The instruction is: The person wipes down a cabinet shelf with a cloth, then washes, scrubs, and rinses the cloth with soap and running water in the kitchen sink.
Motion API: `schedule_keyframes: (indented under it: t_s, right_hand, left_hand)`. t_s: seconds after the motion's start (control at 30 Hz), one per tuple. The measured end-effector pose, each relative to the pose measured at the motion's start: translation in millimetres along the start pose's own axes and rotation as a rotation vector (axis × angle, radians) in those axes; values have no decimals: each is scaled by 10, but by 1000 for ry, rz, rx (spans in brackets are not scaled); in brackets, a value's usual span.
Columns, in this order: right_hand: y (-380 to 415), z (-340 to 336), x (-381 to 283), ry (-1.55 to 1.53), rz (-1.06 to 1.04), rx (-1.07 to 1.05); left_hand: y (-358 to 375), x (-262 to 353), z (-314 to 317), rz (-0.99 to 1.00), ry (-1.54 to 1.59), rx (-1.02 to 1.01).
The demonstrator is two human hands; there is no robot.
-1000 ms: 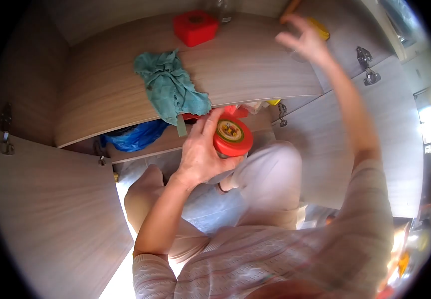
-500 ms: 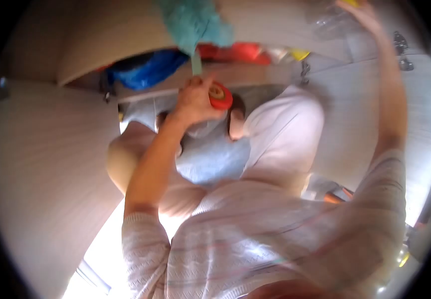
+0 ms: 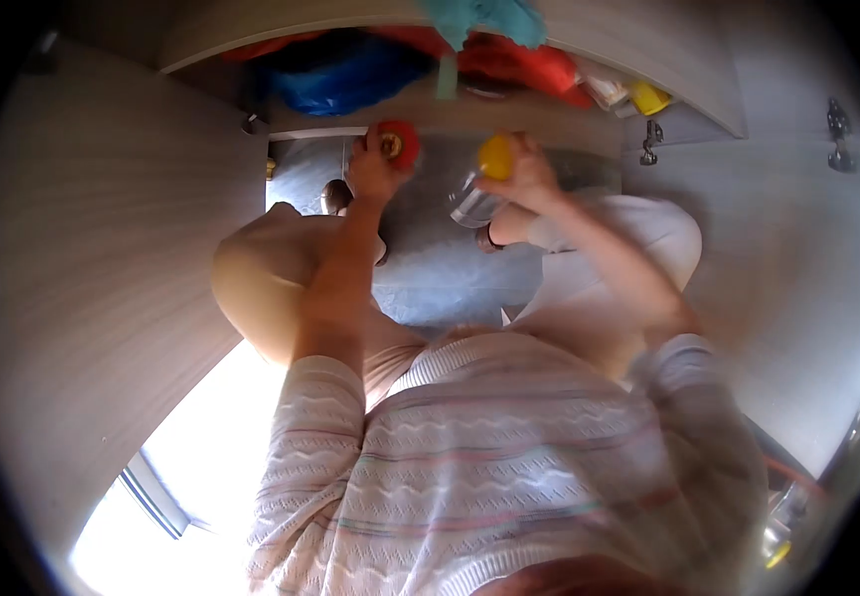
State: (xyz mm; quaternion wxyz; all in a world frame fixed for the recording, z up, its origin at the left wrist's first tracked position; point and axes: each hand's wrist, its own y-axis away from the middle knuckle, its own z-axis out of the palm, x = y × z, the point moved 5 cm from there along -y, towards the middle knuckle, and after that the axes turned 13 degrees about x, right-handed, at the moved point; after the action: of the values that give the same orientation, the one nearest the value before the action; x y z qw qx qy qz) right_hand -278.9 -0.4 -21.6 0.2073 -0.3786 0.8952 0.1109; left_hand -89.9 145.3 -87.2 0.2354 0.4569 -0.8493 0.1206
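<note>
Red-lidded container (image 3: 403,145): 11 o'clock, over the floor (image 3: 440,248); body mostly hidden. Left hand (image 3: 372,177) closed around it. Clear jar with yellow lid (image 3: 495,157): tilted, 12 to 1 o'clock, gripped near the lid by the right hand (image 3: 533,181). The two are apart. Progress: both items in hand, lids on, neither set down; contents unclear. Outward: teal cloth (image 3: 499,18) over the shelf edge at 12; blue bag (image 3: 340,89) below the shelf, 11 o'clock; cabinet doors standing open at 9 (image 3: 102,258) and 3 (image 3: 768,238).
</note>
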Motion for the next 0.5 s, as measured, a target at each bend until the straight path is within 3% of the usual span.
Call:
schedule_keyframes:
  t_s: [0.07,0.13,0.3,0.37,0.5]
  right_hand:
    - [-40,502,69,-41,60,34]
    - [-64,954,117,141,-2,31]
    - [-185,1133,-60,170,30,-3]
    - [-153,1160,-160,236,2,-27]
    - [-55,1181,-178,273,-111,-138]
  left_hand:
    - [124,-185,294,-28,90,116]
    - [191,-192,360,-27,106,164]
    - [137,-190,524,44,114,255]
    - [200,-289,606,74,50,211]
    - [313,-310,602,-42,30,-117]
